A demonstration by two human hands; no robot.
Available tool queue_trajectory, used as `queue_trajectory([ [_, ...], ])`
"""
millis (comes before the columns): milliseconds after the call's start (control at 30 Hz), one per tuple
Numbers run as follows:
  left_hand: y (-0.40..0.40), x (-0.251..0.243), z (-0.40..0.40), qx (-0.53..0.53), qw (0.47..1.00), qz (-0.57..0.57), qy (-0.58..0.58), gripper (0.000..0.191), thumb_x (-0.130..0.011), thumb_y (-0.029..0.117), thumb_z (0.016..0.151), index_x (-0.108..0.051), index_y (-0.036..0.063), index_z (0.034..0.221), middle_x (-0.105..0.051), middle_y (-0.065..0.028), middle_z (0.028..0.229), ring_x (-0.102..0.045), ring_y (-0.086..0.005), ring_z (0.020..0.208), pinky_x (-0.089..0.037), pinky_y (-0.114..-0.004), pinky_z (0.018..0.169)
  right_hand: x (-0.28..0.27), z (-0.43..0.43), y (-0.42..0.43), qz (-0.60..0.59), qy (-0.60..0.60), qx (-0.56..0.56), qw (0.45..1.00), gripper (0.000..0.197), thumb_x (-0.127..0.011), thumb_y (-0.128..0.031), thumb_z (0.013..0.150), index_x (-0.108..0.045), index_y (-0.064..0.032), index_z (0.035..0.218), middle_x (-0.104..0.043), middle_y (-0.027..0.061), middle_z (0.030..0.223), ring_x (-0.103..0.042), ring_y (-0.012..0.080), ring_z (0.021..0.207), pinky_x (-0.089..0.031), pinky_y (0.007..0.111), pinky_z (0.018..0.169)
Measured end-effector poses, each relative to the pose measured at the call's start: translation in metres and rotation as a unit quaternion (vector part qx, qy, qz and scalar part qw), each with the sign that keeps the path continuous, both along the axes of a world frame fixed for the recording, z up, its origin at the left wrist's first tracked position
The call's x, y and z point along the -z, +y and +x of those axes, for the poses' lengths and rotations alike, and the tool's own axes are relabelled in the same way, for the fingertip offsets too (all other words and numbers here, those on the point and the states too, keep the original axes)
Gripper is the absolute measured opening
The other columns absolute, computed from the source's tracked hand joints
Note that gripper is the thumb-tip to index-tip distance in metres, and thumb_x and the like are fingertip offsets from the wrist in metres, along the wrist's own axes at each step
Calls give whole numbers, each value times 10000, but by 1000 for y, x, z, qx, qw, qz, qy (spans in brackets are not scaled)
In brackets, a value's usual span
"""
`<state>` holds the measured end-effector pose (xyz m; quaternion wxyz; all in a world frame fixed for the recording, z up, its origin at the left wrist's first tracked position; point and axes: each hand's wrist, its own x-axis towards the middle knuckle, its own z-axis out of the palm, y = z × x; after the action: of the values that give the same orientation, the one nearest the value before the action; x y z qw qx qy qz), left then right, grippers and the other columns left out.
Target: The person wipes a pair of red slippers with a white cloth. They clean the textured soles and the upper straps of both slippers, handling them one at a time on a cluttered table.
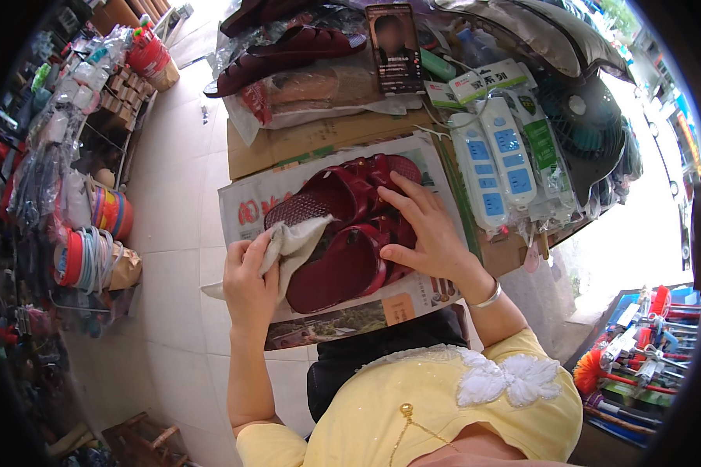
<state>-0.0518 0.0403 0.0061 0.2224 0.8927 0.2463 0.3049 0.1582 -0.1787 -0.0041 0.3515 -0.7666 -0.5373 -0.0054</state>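
Two dark red sandals lie side by side on a sheet of newspaper (pixel 242 204) in front of me. The far sandal (pixel 346 192) has a textured insole; the near sandal (pixel 333 274) looks smoother inside. My left hand (pixel 250 280) grips a whitish cloth (pixel 298 242), whose tip lies against the sandals at their left part. My right hand (pixel 423 233) is spread over the right part of the pair, fingertips on or just above the straps of the far sandal. Part of the near sandal's straps is hidden under this hand.
Beneath the newspaper is a cardboard box (pixel 286 143). Beyond it are plastic-wrapped footwear (pixel 309 87), another dark red sandal (pixel 286 55) and an upright phone (pixel 394 49). Power strips (pixel 479 172) and a fan (pixel 584 122) stand to the right. Buckets (pixel 149 58) and shelved goods line the left.
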Motion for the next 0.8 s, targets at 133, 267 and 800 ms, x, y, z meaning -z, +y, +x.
queue_trajectory([
  [133, -45, -2, -10, 107, 988, 112, 13, 484, -773, 22, 699, -726, 145, 1165, -587, -89, 957, -603, -277, 854, -527, -385, 720, 1, 3, 0, 0, -9, -6, 1000, 817, -720, -574, 829, -470, -135, 1472, -404, 193, 1536, -437, 434, 1334, -345, 540, 1103],
  [267, -72, -6, -19, 193, 976, 100, 14, 385, -780, 48, 712, -745, 163, 1078, -583, -60, 898, -594, -252, 782, -514, -375, 666, -1, 2, 0, 6, -5, -12, 1000, 818, -725, -574, 827, -478, -132, 1469, -409, 194, 1532, -443, 436, 1327, -350, 536, 1100],
  [800, -51, -22, -40, 127, 992, 7, -4, 502, -878, 45, 632, -726, 65, 1110, -623, -121, 1006, -623, -284, 876, -521, -369, 728, -2, -4, -1, 17, -4, 29, 999, 781, -787, -533, 784, -543, -147, 1418, -475, 172, 1486, -488, 426, 1273, -369, 516, 1080],
])
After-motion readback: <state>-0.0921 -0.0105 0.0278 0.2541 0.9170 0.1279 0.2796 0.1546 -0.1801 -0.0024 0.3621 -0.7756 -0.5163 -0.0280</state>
